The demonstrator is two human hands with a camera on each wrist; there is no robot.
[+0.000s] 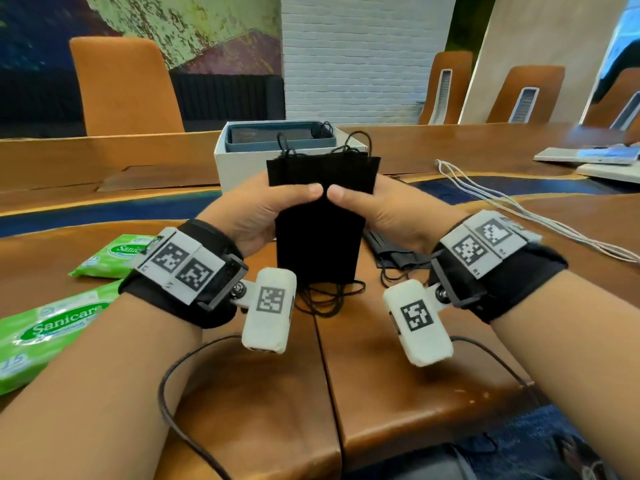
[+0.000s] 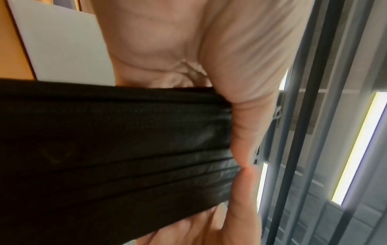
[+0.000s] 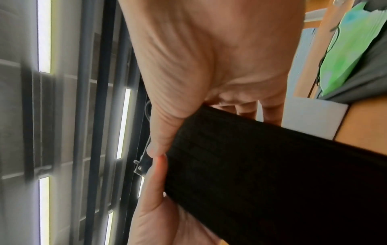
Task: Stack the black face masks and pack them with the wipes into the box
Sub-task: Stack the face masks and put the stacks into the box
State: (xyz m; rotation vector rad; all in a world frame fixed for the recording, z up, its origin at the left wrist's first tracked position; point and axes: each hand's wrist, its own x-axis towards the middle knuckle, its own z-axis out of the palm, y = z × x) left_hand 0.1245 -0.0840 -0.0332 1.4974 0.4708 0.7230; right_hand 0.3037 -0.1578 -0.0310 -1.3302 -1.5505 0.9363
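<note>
I hold the stack of black face masks [image 1: 320, 216] upright between both hands, above the wooden table [image 1: 398, 393]. My left hand [image 1: 258, 211] clamps its left edge and my right hand [image 1: 388, 211] its right edge, thumbs meeting on the near face. The fabric is pleated and matte; its thin ear loops [image 1: 329, 299] dangle in a tangle onto the tabletop. Just behind the stack stands the white box [image 1: 239, 157], open, with a dark mask already inside. To my left lie two glossy green wipes packs [image 1: 41, 336], apart from my arm. More dark masks [image 1: 391, 251] lie flat below my right hand. Bare wood lies between my forearms.
</note>
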